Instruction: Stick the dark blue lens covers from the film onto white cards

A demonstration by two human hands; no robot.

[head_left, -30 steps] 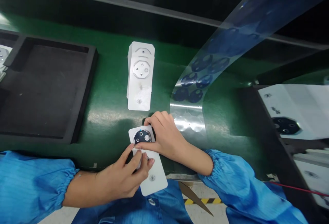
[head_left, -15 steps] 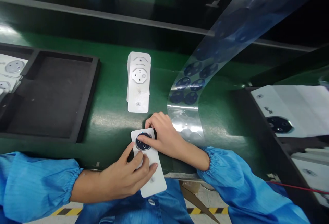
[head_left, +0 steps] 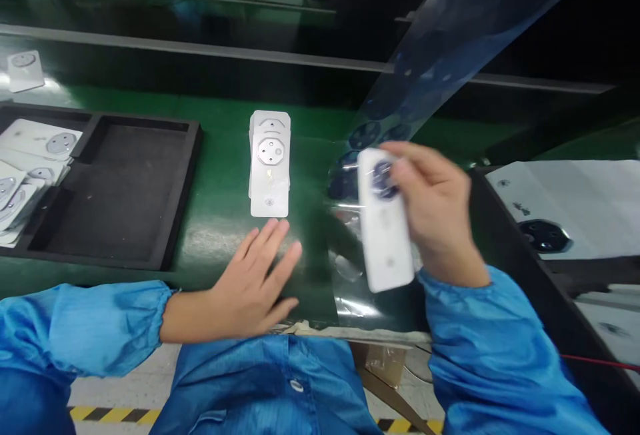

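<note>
- Green table (head_left: 220, 235): card stack (head_left: 270, 168) at ctr.
- My left hand (head_left: 255, 282): released, flat, near stack.
- My right hand (head_left: 435, 215): grasps white card (head_left: 387, 255) w/ dark disc (head_left: 383, 174), above table, R of stack.

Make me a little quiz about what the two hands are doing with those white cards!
1. True or false: the left hand is holding something.
2. What does the right hand hold? A) a white card B) a cup C) scissors
3. Fill the gap: the tray to the left of the card stack is coloured ___.
Key: 1 false; 2 A; 3 black.
</note>
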